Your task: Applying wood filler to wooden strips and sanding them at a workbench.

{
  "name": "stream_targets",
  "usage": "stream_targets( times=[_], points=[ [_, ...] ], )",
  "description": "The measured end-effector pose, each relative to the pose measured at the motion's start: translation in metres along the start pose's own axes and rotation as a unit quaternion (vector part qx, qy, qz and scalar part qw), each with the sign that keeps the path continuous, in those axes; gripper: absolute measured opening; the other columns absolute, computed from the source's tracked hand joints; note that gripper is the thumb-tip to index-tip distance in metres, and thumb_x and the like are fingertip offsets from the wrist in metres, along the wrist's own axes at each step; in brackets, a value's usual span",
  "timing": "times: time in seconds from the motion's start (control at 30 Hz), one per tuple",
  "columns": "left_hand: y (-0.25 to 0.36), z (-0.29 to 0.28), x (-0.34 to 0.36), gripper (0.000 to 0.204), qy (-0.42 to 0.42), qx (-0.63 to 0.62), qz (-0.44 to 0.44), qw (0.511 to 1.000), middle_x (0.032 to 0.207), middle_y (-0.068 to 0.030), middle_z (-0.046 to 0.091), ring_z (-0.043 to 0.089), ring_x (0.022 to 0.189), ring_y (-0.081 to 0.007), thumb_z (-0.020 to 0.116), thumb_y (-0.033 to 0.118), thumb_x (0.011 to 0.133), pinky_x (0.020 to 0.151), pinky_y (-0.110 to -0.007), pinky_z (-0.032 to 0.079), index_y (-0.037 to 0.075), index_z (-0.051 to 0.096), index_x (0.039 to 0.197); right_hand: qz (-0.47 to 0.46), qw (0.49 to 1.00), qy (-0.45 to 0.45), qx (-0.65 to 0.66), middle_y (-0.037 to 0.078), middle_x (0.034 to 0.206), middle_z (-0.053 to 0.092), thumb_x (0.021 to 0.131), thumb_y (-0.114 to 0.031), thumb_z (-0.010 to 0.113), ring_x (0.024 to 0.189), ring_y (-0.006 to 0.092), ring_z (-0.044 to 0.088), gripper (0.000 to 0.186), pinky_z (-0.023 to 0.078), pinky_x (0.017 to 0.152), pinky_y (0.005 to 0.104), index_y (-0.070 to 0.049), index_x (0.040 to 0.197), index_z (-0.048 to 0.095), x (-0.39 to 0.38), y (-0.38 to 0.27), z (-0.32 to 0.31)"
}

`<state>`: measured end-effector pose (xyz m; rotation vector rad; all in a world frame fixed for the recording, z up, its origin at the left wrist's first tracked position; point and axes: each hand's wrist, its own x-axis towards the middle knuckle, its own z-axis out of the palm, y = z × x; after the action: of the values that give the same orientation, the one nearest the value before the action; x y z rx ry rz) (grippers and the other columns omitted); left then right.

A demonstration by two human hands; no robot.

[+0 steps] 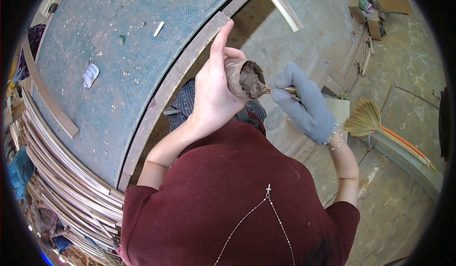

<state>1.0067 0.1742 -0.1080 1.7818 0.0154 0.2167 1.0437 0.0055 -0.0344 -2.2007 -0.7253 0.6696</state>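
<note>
My bare left hand (pixel 212 89) is wrapped round a small, dirty cup (pixel 234 80), tilted so its mouth faces right. Inside is a thick brown paste (pixel 249 78) that also coats the rim. In a grey knit glove, my right hand (pixel 304 105) pinches a thin wooden stick (pixel 288 91). The stick's far end is at the cup's mouth, covered in a lump of paste. My left thumb or a finger points upward beside the table's edge; I cannot tell which.
A worn blue-topped table (pixel 142 14) fills the upper left, with a white scrap (pixel 158 29) and a crumpled label (pixel 90 75) on it. Long curved wooden strips (pixel 61 147) are stacked at left. A straw broom (pixel 363 118) lies at right; cardboard boxes (pixel 373 26) stand beyond.
</note>
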Motion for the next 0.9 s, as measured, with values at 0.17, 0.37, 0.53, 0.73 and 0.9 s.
stream_targets(
  times=[0.17,0.37,0.53,0.73,0.9],
  points=[
    [-0.002,0.005,-0.002,0.102,0.022,0.032,0.044,0.998,0.089,-0.0068,0.058,0.059,0.080,-0.0158,0.077,-0.002,0.053,0.073,-0.026,0.048,0.006,0.019,0.137,0.156,0.903,0.153,0.371,0.007,0.085,0.052,0.085,-0.009,0.055,0.084,0.0089,0.052,0.014,0.044,0.071,0.0295,-0.002,0.094,0.046,-0.012,-0.007,0.025],
    [0.003,0.003,-0.005,0.101,-0.066,-0.082,0.028,0.994,0.089,-0.0117,0.059,0.062,0.082,-0.0229,0.078,0.003,0.056,0.074,-0.031,0.049,0.006,0.016,0.137,-0.042,0.986,0.155,0.054,0.006,0.080,0.054,0.076,-0.003,0.063,0.075,0.0148,0.056,0.024,0.045,0.063,0.0277,-0.004,0.097,0.051,-0.019,-0.018,-0.001],
    [0.015,-0.009,-0.003,0.097,-0.158,-0.161,-0.038,0.973,0.090,-0.0122,0.059,0.060,0.083,-0.0215,0.069,-0.004,0.055,0.078,-0.030,0.045,0.010,0.018,0.136,-0.210,0.943,0.036,-0.254,0.002,0.073,0.052,0.060,-0.010,0.070,0.062,0.0202,0.053,0.039,0.043,0.054,0.0288,-0.009,0.095,0.053,-0.013,-0.033,-0.042],
    [0.009,-0.024,0.003,0.097,-0.254,-0.182,-0.068,0.947,0.133,-0.0108,0.037,0.047,0.109,-0.0186,0.069,0.005,0.048,0.096,-0.033,0.036,0.008,0.028,0.136,-0.303,0.884,-0.030,-0.355,0.000,0.068,0.049,0.052,-0.018,0.063,0.058,0.0177,0.049,0.035,0.037,0.047,0.0291,-0.013,0.086,0.056,-0.008,-0.047,-0.054],
    [0.011,-0.030,0.005,0.100,-0.332,-0.174,-0.007,0.927,0.133,-0.0106,0.038,0.047,0.112,-0.0192,0.069,0.004,0.047,0.098,-0.035,0.037,0.006,0.025,0.137,-0.335,0.860,-0.051,-0.382,-0.002,0.070,0.047,0.060,-0.020,0.059,0.062,0.0140,0.050,0.033,0.041,0.049,0.0266,-0.016,0.092,0.055,0.002,-0.054,-0.057]
  ],
)
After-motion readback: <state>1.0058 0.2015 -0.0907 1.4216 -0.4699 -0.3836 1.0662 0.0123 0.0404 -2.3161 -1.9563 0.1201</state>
